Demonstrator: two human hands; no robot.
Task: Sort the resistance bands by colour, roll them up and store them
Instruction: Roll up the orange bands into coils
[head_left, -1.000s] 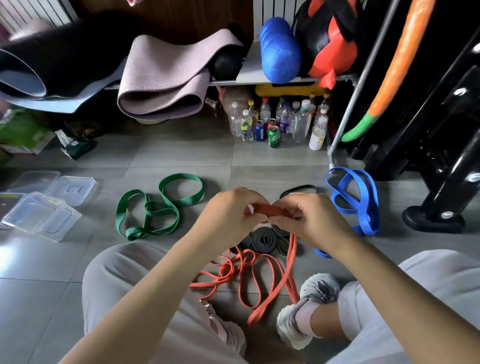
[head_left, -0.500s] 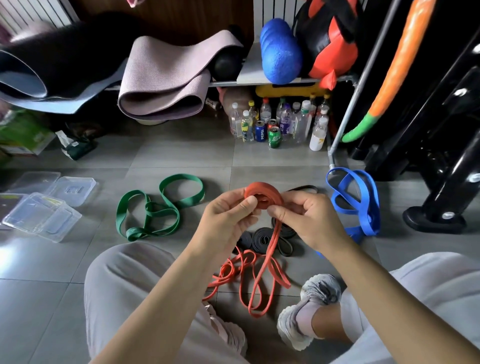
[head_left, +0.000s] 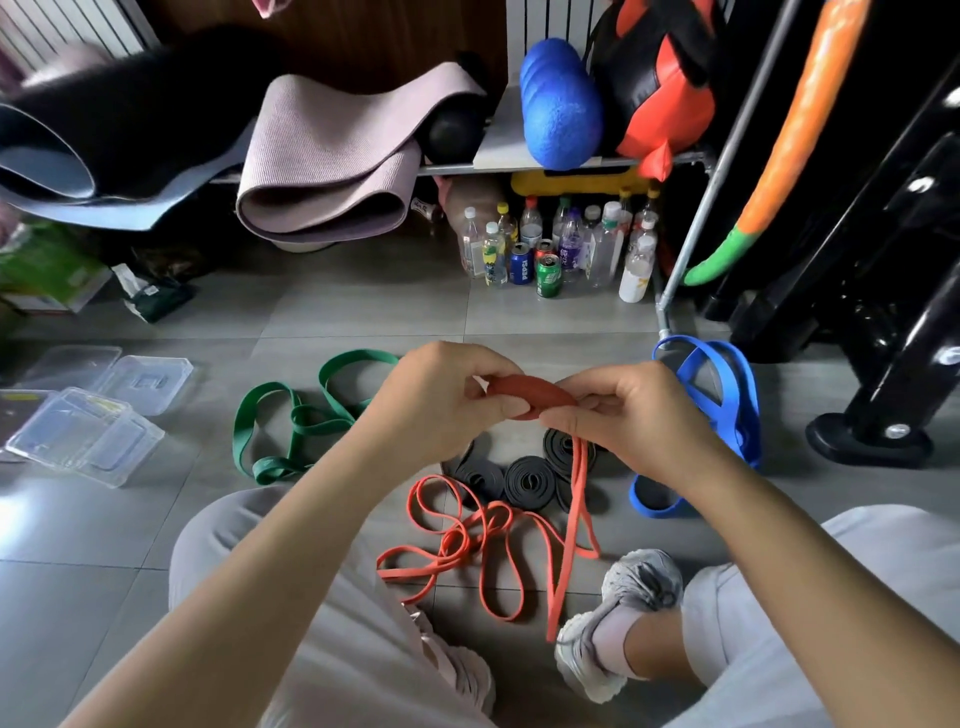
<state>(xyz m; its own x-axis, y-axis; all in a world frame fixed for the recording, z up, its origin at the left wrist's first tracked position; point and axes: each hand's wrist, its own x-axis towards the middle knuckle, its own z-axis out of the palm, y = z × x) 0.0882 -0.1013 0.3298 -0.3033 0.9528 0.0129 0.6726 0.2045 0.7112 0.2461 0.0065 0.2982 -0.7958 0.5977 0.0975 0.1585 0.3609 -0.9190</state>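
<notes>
My left hand and my right hand both pinch a red band roll, held edge-on above the floor. Its loose tail hangs down from my right hand to the tiles. More red bands lie tangled between my legs. Three rolled black bands sit on the floor under my hands. A green band lies loose to the left. A blue band lies loose to the right, partly behind my right hand.
Clear plastic boxes and lids lie on the floor at far left. Bottles and cans stand under a shelf holding mats and a blue foam roller. Black gym equipment fills the right side.
The red roll has been turned from face-on to edge-on between my hands and lowered a little. The hanging tail has swung right of the tangled pile.
</notes>
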